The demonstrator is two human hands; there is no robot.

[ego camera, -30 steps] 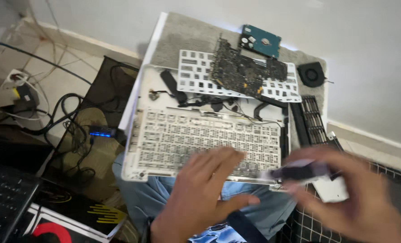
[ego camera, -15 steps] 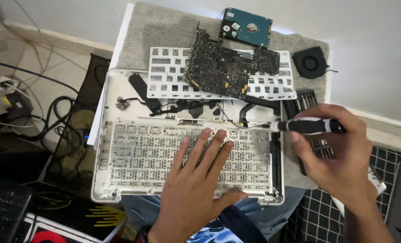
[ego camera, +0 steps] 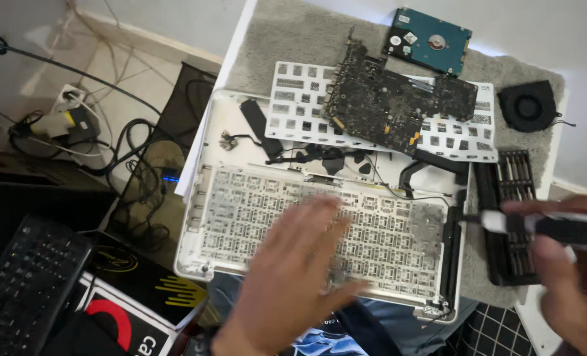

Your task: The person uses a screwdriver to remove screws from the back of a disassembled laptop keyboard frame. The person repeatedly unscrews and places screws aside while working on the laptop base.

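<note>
On a grey mat, the left hand lies spread flat on the gutted laptop shell; the right hand clenches a screwdriver. Circuit board, fan, drive already out; keyboard layer remains

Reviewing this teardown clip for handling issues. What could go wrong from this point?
1. The left hand lies flat over the bared keyboard underside; pressure might bend it.
2. The logic board sits loose on the white perforated plate; a knock could slide it.
3. The right hand holds a screwdriver whose tip points near thin cables.
</note>
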